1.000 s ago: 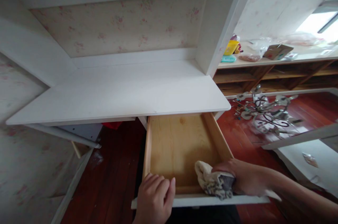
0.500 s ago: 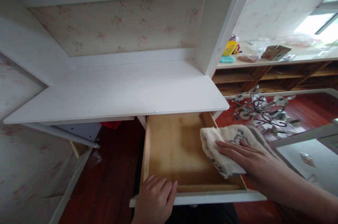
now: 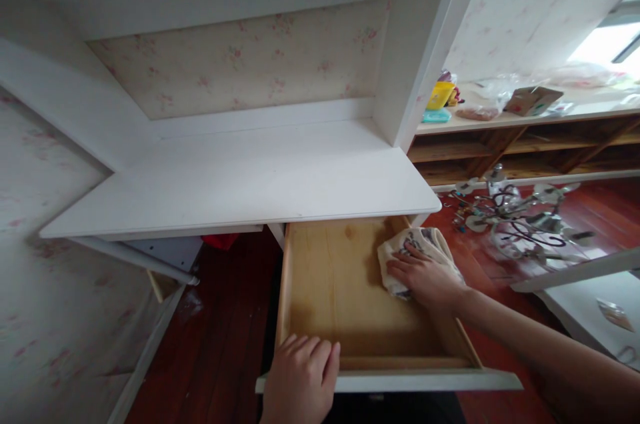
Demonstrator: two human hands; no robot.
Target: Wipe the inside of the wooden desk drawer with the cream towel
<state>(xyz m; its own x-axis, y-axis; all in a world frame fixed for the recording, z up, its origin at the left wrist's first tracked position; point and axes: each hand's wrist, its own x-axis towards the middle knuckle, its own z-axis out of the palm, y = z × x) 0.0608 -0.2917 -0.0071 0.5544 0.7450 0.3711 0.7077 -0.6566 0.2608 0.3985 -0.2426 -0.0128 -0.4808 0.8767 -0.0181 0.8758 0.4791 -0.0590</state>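
Observation:
A wooden drawer (image 3: 345,277) with a white front is pulled out from under a white desk (image 3: 280,177). My left hand (image 3: 303,374) is curled over the top edge of the drawer front, at its left part. Inside the drawer, against its right side, my right hand (image 3: 427,277) presses down on a cream towel (image 3: 395,254) with a dark pattern. Its fingers lie along the cloth, and part of the towel is hidden under the palm. The drawer's bare wooden bottom shows to the left of the towel.
A chandelier (image 3: 525,211) lies on the red wooden floor (image 3: 220,331) to the right. Behind it runs a low shelf unit (image 3: 500,144) with a yellow container (image 3: 440,95) and a cardboard box (image 3: 533,101) on top. A white furniture piece (image 3: 595,304) stands at the lower right.
My right hand has moved the towel down and away from me, from above the drawer's right edge into the drawer. My left hand keeps its hold on the drawer front. The view has shifted slightly.

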